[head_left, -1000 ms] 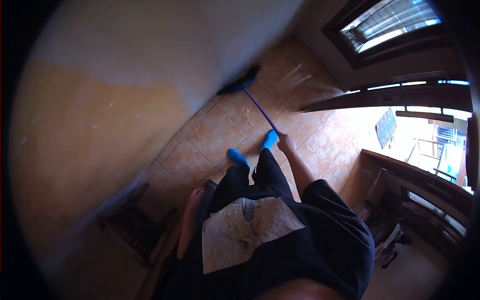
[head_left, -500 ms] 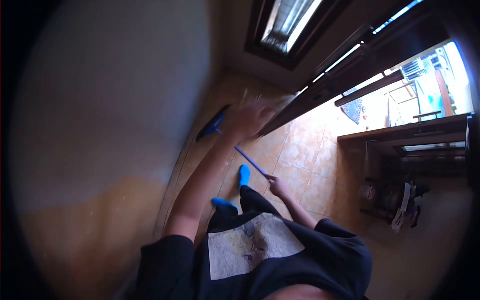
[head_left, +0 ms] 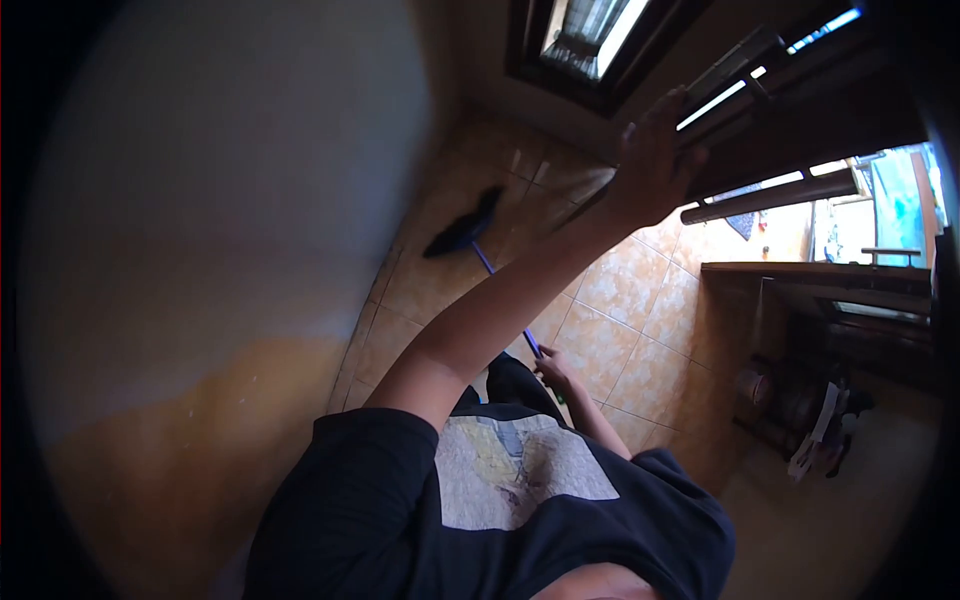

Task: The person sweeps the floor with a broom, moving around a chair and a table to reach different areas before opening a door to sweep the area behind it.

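Note:
My left hand (head_left: 652, 170) is stretched out at the dark wooden door (head_left: 800, 130), its fingers spread and laid against or very close to the panel. My right hand (head_left: 553, 370) is wrapped around the purple-blue handle of a broom (head_left: 484, 258), low in front of my body. The broom's head (head_left: 465, 225), blue with dark bristles, stands on the tiled floor near the corner. My left forearm hides part of the handle.
A pale wall (head_left: 230, 200) rises on the left and a dark-framed window (head_left: 590, 45) at the top. Bright daylight enters through the doorway (head_left: 835, 225). Several items hang on a rack (head_left: 800, 400) at the right. Tan tiles (head_left: 625, 290) cover the floor.
My left hand has moved right and up, from over the floor to the door. The broom head has shifted rightward from the left wall. The bright door gap looks narrower.

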Demonstrator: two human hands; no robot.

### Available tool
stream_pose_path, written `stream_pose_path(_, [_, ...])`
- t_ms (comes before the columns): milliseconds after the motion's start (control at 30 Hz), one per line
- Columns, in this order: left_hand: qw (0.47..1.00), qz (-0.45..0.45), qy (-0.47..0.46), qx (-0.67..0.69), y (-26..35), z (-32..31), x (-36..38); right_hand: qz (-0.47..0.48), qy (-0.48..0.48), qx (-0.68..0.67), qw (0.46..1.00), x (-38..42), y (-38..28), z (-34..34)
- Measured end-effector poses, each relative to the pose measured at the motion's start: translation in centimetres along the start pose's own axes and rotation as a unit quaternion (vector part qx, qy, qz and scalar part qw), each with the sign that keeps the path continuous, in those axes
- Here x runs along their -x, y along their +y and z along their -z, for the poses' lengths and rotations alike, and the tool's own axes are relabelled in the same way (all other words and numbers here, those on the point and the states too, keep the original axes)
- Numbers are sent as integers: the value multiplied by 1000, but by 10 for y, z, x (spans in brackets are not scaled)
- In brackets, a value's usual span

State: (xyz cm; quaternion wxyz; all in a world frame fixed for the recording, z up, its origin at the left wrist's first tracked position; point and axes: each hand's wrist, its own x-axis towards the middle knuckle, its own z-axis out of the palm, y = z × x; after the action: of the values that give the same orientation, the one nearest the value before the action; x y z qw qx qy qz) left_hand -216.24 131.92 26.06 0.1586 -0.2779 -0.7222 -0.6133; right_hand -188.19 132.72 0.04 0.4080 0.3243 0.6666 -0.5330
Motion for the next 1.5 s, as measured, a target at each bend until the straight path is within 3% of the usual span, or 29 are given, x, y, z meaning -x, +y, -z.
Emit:
stream_pose_path(133, [998, -27, 53, -8, 11, 5, -4, 18, -8, -8, 1000, 64, -3, 29])
stream_pose_path(233, [1000, -7, 25, -10, 16, 6, 0, 26, -21, 9, 999, 72, -31, 37])
stream_pose_path(333, [999, 7, -11, -32, 23, 2, 4, 113, -63, 64, 989, 38, -80, 24])
stream_pose_path(367, [999, 8, -33, -38, 24, 0, 5, 102, -77, 66, 990, 22, -101, 15])
stream_pose_path(433, [997, 11, -67, -21, 28, -1, 4, 249, -124, 107, 954, -27, -121, -2])
stream_pose_path(467, [994, 12, -105, 3, 30, -2, 3, 248, -127, 108, 954, -57, -128, -12])
stream_pose_path(533, [991, 16, -131, 17, 35, -9, 0, 165, -203, -48, 964, -118, -140, -33])
stream_pose_path(600, [985, 10, -170, 34, 39, -22, 1, 78, -266, -208, 938, -148, -141, -39])
stream_pose_path(633, [982, 18, -178, 54, 41, -30, 4, 77, -264, -211, 938, -145, -126, -32])
stream_pose_path(700, [973, 41, -208, 89, 53, -42, 11, -11, -250, -527, 812, -113, -83, -7])
stream_pose_path(733, [963, 64, -232, 117, 56, -46, 13, -10, -249, -529, 811, -108, -88, -8])
stream_pose_path(867, [951, 53, -272, 134, 64, -65, 22, 8, -172, -420, 891, -30, -14, 68])
stream_pose_path(967, [936, 49, -314, 151, 69, -75, 23, 22, -108, -330, 937, 9, 5, 87])
stream_pose_path(1067, [931, 29, -325, 162, 67, -89, 30, 40, -66, -291, 954, 56, -57, 85])
stream_pose_path(1133, [934, -18, -336, 120, 62, -94, 38, 149, -16, -278, 949, 89, -120, 79])
stream_pose_path(1167, [932, -20, -341, 122, 56, -93, 43, 246, 31, -289, 925, 17, -74, 72])
stream_pose_path(1233, [936, -5, -342, 89, 40, -83, 51, 172, -137, -245, 944, -36, -107, 77])
stream_pose_path(1267, [940, 11, -328, 92, 31, -76, 56, 65, -138, -250, 956, -51, -145, 68])
stream_pose_path(1300, [944, 21, -315, 95, 21, -66, 60, 106, -184, -252, 944, -86, -164, 56])
stream_pose_path(1400, [952, 72, -291, 56, -21, -30, 78, 126, -149, -280, 940, -142, -215, 30])
stream_pose_path(1467, [953, 99, -287, -20, -59, 10, 108, 91, -121, -216, 965, -207, -201, 21])
stream_pose_path(1500, [950, 142, -267, -79, -89, 32, 138, 136, -136, -274, 942, -218, -181, 26])
